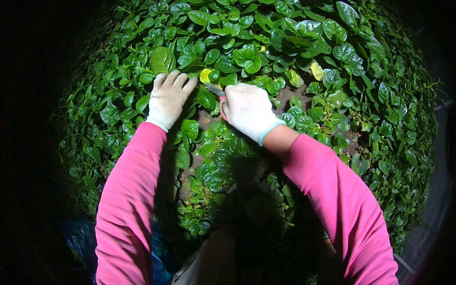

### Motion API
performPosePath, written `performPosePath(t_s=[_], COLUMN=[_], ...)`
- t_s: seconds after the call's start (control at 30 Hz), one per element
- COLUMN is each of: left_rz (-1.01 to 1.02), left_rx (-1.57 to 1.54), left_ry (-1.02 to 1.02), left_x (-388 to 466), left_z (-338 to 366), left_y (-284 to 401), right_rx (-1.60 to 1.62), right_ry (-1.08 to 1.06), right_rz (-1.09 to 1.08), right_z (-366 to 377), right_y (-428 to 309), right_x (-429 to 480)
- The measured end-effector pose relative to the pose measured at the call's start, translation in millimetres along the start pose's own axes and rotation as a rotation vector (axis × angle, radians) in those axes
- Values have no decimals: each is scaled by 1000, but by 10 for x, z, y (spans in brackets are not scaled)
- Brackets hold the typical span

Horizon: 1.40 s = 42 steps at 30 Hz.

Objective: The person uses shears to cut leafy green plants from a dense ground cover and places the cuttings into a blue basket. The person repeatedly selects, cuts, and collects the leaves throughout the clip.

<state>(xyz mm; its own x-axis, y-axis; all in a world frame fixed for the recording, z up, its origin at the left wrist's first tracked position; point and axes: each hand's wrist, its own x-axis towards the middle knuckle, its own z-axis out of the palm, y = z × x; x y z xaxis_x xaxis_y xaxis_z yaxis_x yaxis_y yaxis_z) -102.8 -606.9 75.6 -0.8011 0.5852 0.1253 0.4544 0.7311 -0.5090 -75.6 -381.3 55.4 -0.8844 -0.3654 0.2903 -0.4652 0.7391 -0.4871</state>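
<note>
My right hand, in a white knit glove with a teal cuff, is closed around red-handled scissors. Their dark blades point up and left into the foliage, close to a yellow leaf. To the left, my left hand wears a pale, soiled glove and lies back-up among the leafy green plants. A broad green leaf stands out just beyond its fingertips. The palm is hidden, so whether it grips stems does not show.
Low, glossy foliage spreads all around, with patches of brown soil between plants. More yellowed leaves appear at right. A blue plastic bag lies at the lower left. Along the right edge runs a dark grey strip. Deep shadow covers the bottom middle.
</note>
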Motion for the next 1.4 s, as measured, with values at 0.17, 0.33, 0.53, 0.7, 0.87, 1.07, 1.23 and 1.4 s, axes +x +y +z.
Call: performPosePath(t_s=[0.17, 0.33, 0.53, 0.7, 0.87, 1.07, 1.23, 1.4], left_rz=[-16, -7, 11, -55, -170, -232, -132, -136], left_rx=[21, 7, 75, 96, -34, -115, 19, 17], left_ry=[-32, -97, -63, -27, -59, 99, 37, 57], left_x=[-146, -97, -125, -393, -527, -210, 17, -188], left_z=[47, 2, -4, 95, 134, -240, -291, -105], left_y=[-37, 6, 81, 181, 184, -24, -209, -272], right_rx=[166, 146, -182, -139, -257, -488, -414, -328], right_ry=[-203, -10, 21, -153, -195, -219, -257, -152], right_rz=[97, 46, 17, -10, -106, -246, -235, -210], right_z=[93, 122, 89, 287, 260, 295, 283, 311], right_y=[-272, -235, -68, -64, -96, -120, -172, -52], right_x=[-172, -289, -95, 51, 91, 306, 426, 295])
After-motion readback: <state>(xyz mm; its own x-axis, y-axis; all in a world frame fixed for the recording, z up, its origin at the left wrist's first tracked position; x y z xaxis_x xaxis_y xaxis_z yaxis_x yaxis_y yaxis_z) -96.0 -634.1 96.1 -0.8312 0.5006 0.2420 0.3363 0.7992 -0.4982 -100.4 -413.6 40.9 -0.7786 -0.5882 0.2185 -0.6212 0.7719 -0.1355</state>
